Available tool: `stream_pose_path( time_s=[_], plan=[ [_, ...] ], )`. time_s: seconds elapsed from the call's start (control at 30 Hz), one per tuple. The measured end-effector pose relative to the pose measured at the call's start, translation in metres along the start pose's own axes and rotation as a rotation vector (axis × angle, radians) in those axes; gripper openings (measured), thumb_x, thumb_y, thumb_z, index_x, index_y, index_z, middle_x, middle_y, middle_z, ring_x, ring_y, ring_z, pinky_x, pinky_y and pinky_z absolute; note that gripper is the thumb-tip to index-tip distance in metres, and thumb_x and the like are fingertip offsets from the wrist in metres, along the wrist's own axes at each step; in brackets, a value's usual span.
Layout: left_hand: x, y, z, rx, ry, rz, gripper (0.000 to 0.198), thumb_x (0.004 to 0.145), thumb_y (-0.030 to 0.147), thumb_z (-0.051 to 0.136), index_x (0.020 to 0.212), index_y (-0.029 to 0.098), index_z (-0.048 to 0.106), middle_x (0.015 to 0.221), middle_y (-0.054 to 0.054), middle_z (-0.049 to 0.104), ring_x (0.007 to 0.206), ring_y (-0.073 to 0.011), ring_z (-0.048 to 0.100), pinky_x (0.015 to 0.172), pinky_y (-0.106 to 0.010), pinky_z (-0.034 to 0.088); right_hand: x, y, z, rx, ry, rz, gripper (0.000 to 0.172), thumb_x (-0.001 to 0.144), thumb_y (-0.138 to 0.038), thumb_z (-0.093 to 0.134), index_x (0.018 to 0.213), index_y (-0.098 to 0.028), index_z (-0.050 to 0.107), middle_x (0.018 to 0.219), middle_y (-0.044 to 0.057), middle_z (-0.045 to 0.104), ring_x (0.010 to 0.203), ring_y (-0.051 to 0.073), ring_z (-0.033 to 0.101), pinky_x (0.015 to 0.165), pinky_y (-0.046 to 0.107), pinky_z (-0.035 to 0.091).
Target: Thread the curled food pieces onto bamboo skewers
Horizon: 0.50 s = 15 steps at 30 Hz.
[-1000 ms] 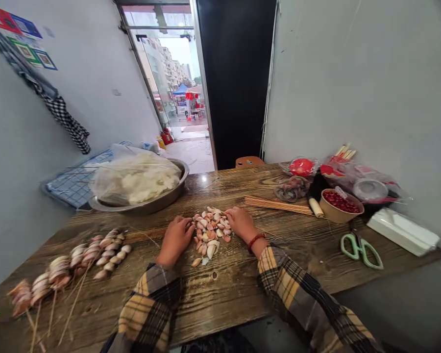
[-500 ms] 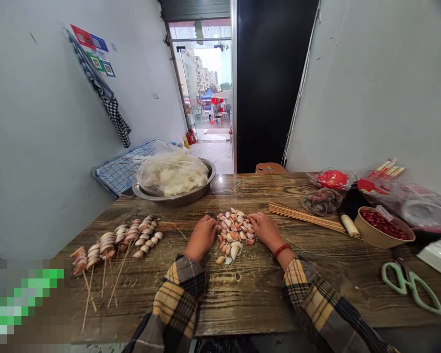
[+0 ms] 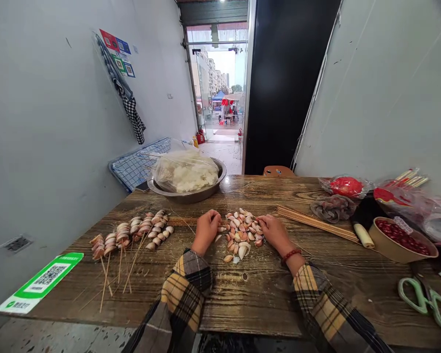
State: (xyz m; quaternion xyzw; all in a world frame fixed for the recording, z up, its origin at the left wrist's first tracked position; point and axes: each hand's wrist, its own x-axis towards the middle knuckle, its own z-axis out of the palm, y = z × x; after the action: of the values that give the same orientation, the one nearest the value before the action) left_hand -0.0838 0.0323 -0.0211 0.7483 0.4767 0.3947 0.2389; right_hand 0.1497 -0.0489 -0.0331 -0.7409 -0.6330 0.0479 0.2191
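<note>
A pile of garlic cloves [image 3: 238, 233] with pinkish skins lies on the wooden table between my hands. At its left edge, my left hand [image 3: 207, 230] has its fingers curled together; a clove shows by the fingertips, but what they hold is hidden. My right hand [image 3: 275, 233], with a red bead bracelet at the wrist, is at the right edge. It pinches a thin bamboo skewer whose tip points left over the cloves. Several skewers threaded with garlic [image 3: 122, 234] lie in a row at the left, their bare ends toward me.
Behind the pile stands a metal basin [image 3: 193, 197] with a plastic bag of pale food. On the right are bare bamboo sticks [image 3: 316, 223], a bowl of red fruit [image 3: 400, 250], green-handled scissors [image 3: 415, 294] and plastic packages. A green QR card [image 3: 46, 279] lies at the left corner.
The view has swung left, so everything sits further right and the QR card shows fully. My left hand has drawn slightly away from the cloves. My right hand stays beside the pile.
</note>
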Motion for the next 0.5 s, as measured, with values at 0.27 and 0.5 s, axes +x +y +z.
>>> stream_pose_path(
  time_s=[0.27,0.5],
  plan=[
    [0.003,0.007,-0.014,-0.034,-0.036,-0.024,0.019,0.081,0.028,0.047,0.070,0.017,0.059,0.067,-0.002,0.061,0.064,-0.0146,0.053,0.062,-0.026,0.040,-0.002,0.010,0.003,0.009,-0.030,-0.002,0.033,0.097,-0.031,0.040,0.112,-0.022,0.068,0.109,0.006,0.068,0.101,0.017,0.061,0.083,0.024,0.041],
    [-0.002,0.007,-0.015,0.197,-0.330,0.096,0.008,0.075,0.021,0.056,0.077,0.016,0.062,0.074,-0.003,0.058,0.070,-0.0157,0.052,0.065,-0.027,0.039,-0.003,0.011,0.002,0.041,0.082,-0.035,0.032,0.096,-0.032,0.042,0.106,-0.021,0.069,0.102,0.006,0.069,0.094,0.018,0.061,0.077,0.026,0.041]
  ],
)
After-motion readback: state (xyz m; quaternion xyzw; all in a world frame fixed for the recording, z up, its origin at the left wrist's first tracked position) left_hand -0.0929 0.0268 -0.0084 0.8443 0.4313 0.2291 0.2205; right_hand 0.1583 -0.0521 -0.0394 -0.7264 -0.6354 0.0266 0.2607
